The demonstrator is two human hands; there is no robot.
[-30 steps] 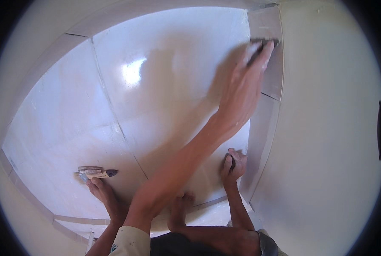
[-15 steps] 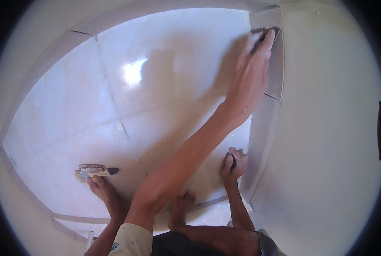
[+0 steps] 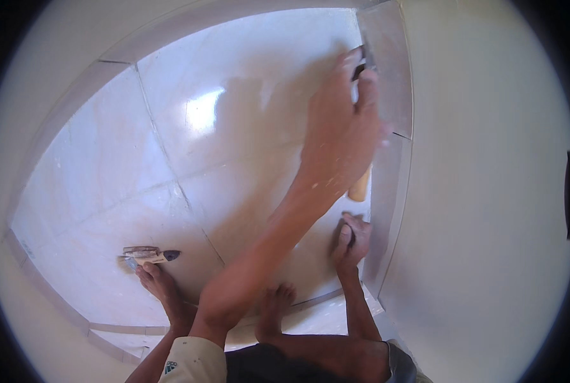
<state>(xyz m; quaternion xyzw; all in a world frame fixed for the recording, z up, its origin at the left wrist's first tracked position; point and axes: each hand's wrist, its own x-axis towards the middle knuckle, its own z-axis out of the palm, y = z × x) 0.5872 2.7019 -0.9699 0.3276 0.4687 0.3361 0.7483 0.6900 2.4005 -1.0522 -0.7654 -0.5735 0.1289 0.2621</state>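
Scraper (image 3: 359, 186) pinched in left hand (image 3: 342, 121), right hand (image 3: 355, 246) curled round dark thing (image 3: 351, 237). Looks unfinished — floor seam (image 3: 180, 190) pale only in parts, skirting joint (image 3: 401, 135) dark.

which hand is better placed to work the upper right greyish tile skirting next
Left, probably: the left hand is beside that skirting, holding a yellow-handled tool; the right hand is well short of there.

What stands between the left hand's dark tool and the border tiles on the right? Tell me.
Nothing visible: the dark tool in the left hand is right by the border tiles. The right hand is lower in view; the brush lies far left.
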